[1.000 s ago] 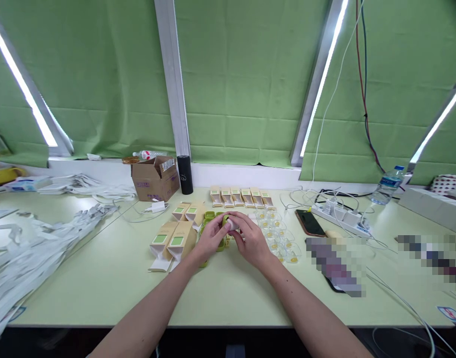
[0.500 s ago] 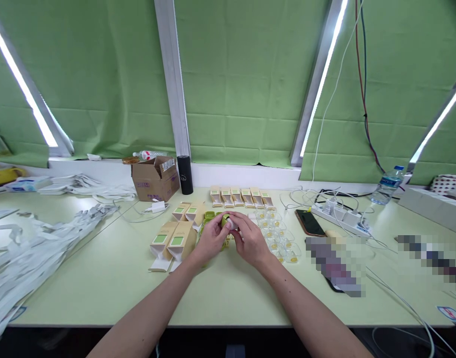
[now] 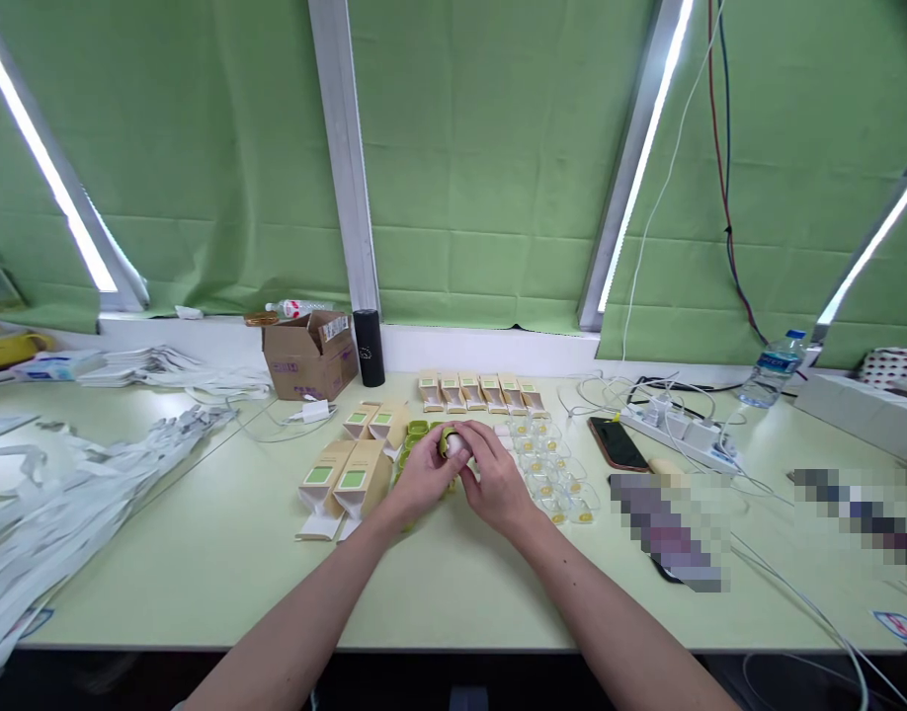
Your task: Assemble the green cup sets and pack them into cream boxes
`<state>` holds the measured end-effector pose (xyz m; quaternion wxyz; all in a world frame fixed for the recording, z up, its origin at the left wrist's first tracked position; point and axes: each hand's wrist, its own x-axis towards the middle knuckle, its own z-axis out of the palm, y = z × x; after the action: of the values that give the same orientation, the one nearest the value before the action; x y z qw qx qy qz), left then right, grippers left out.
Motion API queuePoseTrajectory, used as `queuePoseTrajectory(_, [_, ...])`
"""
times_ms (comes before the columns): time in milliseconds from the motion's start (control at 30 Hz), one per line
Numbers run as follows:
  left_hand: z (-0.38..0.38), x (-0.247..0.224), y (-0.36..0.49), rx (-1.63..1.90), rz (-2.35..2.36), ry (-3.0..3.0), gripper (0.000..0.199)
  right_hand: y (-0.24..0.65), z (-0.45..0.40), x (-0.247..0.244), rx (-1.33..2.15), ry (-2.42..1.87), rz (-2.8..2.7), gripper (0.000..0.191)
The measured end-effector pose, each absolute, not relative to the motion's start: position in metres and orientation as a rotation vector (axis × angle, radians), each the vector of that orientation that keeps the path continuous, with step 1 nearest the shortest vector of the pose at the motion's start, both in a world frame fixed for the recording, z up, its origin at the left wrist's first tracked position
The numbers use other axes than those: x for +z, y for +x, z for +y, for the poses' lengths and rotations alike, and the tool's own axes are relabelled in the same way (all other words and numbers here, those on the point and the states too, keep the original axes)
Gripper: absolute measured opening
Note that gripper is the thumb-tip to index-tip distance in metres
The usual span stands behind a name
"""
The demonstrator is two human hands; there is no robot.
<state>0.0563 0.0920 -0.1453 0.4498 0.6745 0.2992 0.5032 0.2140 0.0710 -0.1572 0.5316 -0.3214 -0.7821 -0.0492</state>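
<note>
Over the middle of the table, my left hand (image 3: 422,479) and my right hand (image 3: 496,477) meet around a small rounded white and olive-green item (image 3: 454,444). Fingers of both hands are closed on it and cover part of it. Olive-green pieces (image 3: 416,429) lie behind and beside my left hand, partly hidden. Several clear plastic pieces with yellow spots (image 3: 546,464) stand in rows to the right of my right hand. To the left are open tan boxes with green labels (image 3: 361,479), and a row of smaller tan boxes (image 3: 481,390) is farther back.
A cardboard box (image 3: 309,357) and a black cylinder (image 3: 369,348) stand at the back left. White straps (image 3: 127,484) cover the left side. On the right are a phone (image 3: 618,443), a power strip (image 3: 683,434) with cables and a water bottle (image 3: 772,370).
The fingers have shifted slightly around the small item, and more of its white part shows. The hands stay in nearly the same place.
</note>
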Motion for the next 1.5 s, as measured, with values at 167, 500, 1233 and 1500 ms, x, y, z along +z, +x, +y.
queuePoseTrajectory(167, [0.0920,-0.1448,0.0556,1.218,0.749,1.654,0.061,0.2127,0.0710,-0.1576,-0.141,-0.791,-1.845,0.054])
queuePoseTrajectory(500, [0.0943,-0.1446,0.0538,1.214,0.680,1.581,0.056,0.2125,0.0707,-0.1566,-0.161,-0.785,-1.838,0.050])
queuePoseTrajectory(1233, [0.0968,-0.1438,0.0542,1.197,0.640,1.531,0.071,0.2167,0.0744,-0.1594,0.048,-0.811,-1.769,0.044])
queuePoseTrajectory(1500, [0.1015,-0.1509,0.0537,1.198,0.727,1.441,0.068,0.2140,0.0714,-0.1536,0.429,-0.855,-1.489,0.051])
